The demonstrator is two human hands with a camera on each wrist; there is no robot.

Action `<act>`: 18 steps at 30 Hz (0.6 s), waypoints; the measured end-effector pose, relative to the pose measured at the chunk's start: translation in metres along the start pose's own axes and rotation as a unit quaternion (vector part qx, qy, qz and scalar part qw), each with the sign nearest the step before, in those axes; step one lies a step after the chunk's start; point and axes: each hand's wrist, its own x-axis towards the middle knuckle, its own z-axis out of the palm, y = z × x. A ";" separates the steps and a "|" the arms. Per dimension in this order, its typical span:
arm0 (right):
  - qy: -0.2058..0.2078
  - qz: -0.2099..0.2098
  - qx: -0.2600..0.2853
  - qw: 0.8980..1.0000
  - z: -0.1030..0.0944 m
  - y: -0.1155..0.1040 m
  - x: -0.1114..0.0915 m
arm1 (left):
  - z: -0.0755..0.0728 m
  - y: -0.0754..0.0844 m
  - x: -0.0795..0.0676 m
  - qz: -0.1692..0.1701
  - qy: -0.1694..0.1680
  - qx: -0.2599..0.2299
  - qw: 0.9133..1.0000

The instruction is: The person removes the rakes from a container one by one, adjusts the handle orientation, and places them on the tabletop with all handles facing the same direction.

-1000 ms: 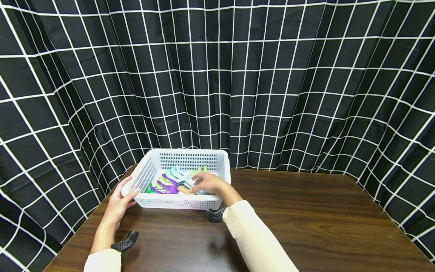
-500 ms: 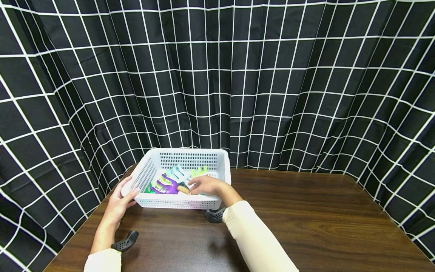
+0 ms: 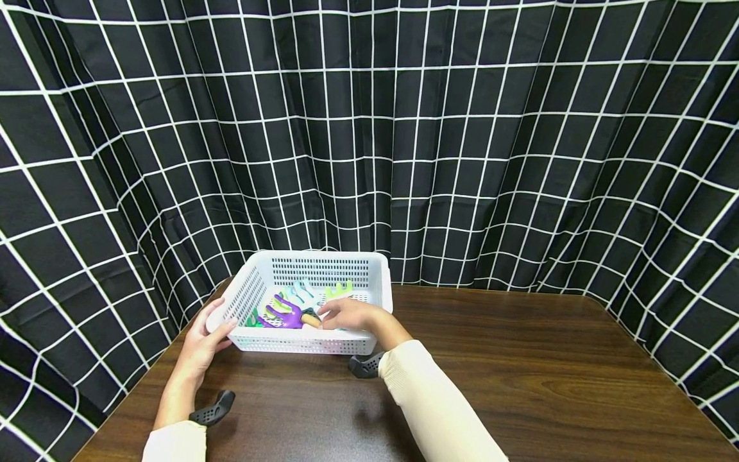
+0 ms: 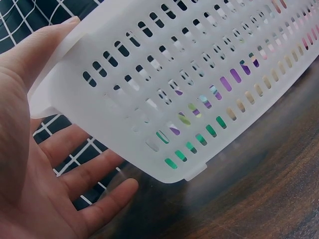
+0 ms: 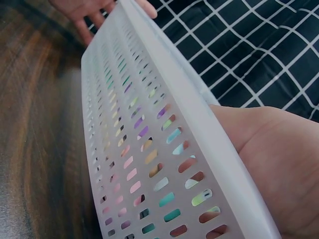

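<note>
In the head view a white plastic basket [image 3: 312, 344] stands on the table. My left hand [image 3: 199, 343] grips its left end, with the thumb over the rim and the fingers below, as the left wrist view also shows. My right hand [image 3: 349, 314] reaches over the front rim into the basket, fingers pointing down. A purple toy hand rake [image 3: 288, 317] lies inside with its tan handle [image 3: 310, 320] running to my right fingertips. The fingertips are partly hidden, so I cannot tell whether they pinch the handle. Light blue prongs [image 3: 300, 292] lie behind the rake.
Yellow-green prongs [image 3: 339, 290] show at the basket's back right and a green piece [image 3: 253, 319] at its left. The brown wooden table [image 3: 519, 359] extends to the right. A black curtain [image 3: 450, 160] with a white grid hangs behind.
My right hand has shifted slightly left and down toward the tan handle. The light blue pieces inside have shifted, and the yellow-green prongs show more. My left hand keeps its place.
</note>
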 end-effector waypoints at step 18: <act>0.220 -0.066 0.026 0.973 -0.002 0.002 0.001 | 0.000 -0.002 0.001 0.006 -0.001 0.001 1.000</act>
